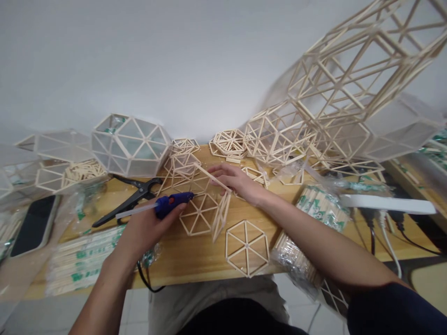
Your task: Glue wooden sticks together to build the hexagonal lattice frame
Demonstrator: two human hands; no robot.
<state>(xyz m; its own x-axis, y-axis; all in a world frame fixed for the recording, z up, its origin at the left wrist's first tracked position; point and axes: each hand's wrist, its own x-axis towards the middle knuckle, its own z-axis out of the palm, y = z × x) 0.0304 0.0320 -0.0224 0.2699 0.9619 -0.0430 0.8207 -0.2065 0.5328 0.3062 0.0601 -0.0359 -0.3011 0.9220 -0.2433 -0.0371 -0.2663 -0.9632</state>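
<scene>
At centre of the wooden table (195, 260), left hand (145, 228) grips blue glue gun (171, 202); right hand (237, 181), at two o'clock, pinches a stick frame (206, 197).

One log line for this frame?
left hand: grips glue gun | right hand: steadies stick panel | scissors: idle on table

Stick lattice (366, 51) cropped top right
</scene>
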